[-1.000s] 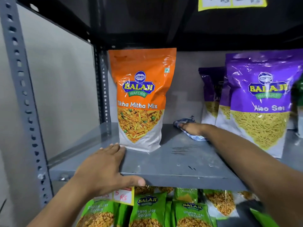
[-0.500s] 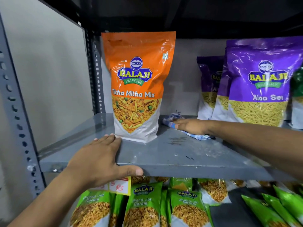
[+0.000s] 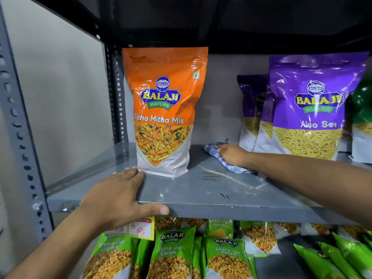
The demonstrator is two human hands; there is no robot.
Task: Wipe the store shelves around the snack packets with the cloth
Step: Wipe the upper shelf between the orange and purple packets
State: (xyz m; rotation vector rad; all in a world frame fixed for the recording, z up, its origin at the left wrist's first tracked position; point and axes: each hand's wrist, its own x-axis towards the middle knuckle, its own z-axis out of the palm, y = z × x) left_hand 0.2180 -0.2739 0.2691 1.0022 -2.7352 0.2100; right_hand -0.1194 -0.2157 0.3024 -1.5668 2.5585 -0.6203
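The fingers [image 3: 222, 151] of the right hand [image 3: 233, 156] lie flat and pressed down on the blue checked cloth [image 3: 225, 162], pinning it to the grey shelf [image 3: 201, 190] rather than clenching it. I take the orange packet [image 3: 164, 109] as my landmark: the cloth sits to its right and a little behind its front edge, in the gap between it and the purple packets [image 3: 306, 109].

Compared with a second ago, I see the cloth and right hand have slid nearer to the orange packet and then settled deeper toward the back wall. A pale streak of dust on the shelf, right of and in front of the orange packet, suggests to me that this patch is only partly wiped.

The left hand [image 3: 116, 200] has stayed in front of the orange packet, slightly to its left, palm down with fingers spread, thumb hooked over the shelf's front lip. It holds nothing. Its fingertips reach the packet's lower left corner; I cannot tell whether they touch it.

Below the orange packet, green packets [image 3: 173, 252] fill the lower shelf, with a yellow price tag [image 3: 141, 230] partly covered by the left wrist. Most of the cloth is hidden under the right hand. Further right than the purple packets, something green is blurred and cut off by the frame edge.
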